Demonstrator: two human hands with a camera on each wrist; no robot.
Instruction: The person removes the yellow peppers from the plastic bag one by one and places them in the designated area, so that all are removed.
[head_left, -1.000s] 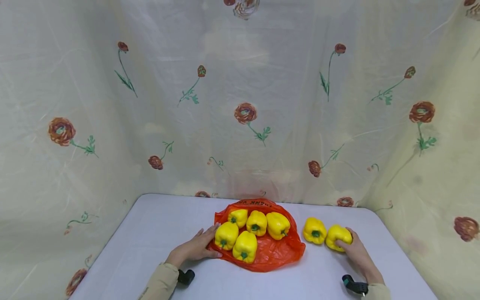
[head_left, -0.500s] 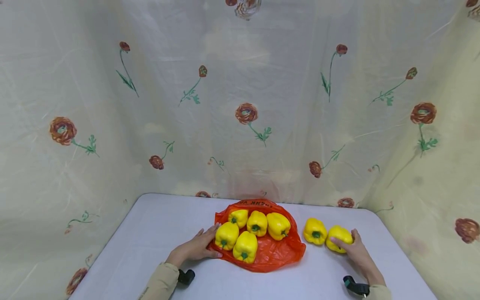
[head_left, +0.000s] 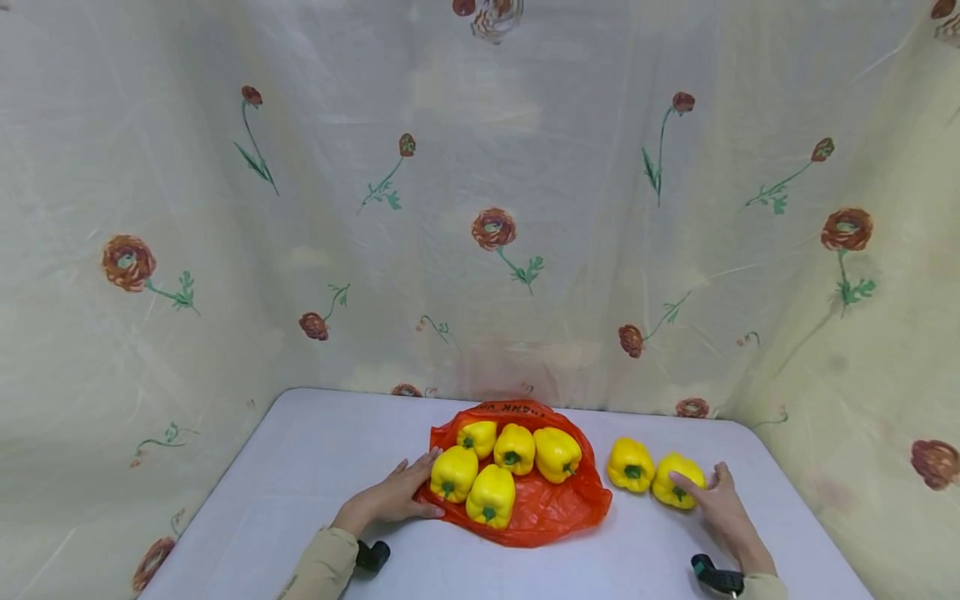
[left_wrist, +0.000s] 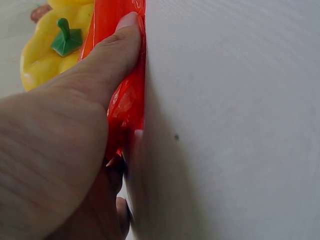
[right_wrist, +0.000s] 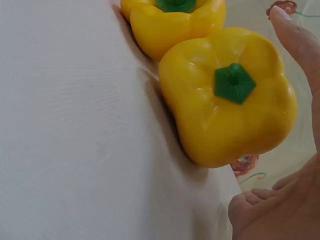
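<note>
A red plastic bag [head_left: 551,508] lies spread on the table with several yellow bell peppers [head_left: 491,497] on it, their green stems showing. My left hand [head_left: 393,493] rests on the bag's left edge with its fingers extended. In the left wrist view, the left thumb [left_wrist: 117,52] lies along the red plastic beside a pepper [left_wrist: 42,55]. Two more peppers stand close together to the right of the bag. Around the right-hand pepper [right_wrist: 230,120], my right hand [head_left: 723,508] is spread, and the right wrist view shows its thumb and fingers apart from the pepper.
The other loose pepper [head_left: 630,464] sits between the bag and the right-hand pepper. Behind the white table [head_left: 337,433] hangs a flowered curtain [head_left: 420,250], which also encloses both sides. Black devices [head_left: 372,556] are strapped to both wrists.
My right hand has loosened from the right-hand pepper, its fingers spreading and drawing back slightly to the right. My left hand and the bag have stayed put.
</note>
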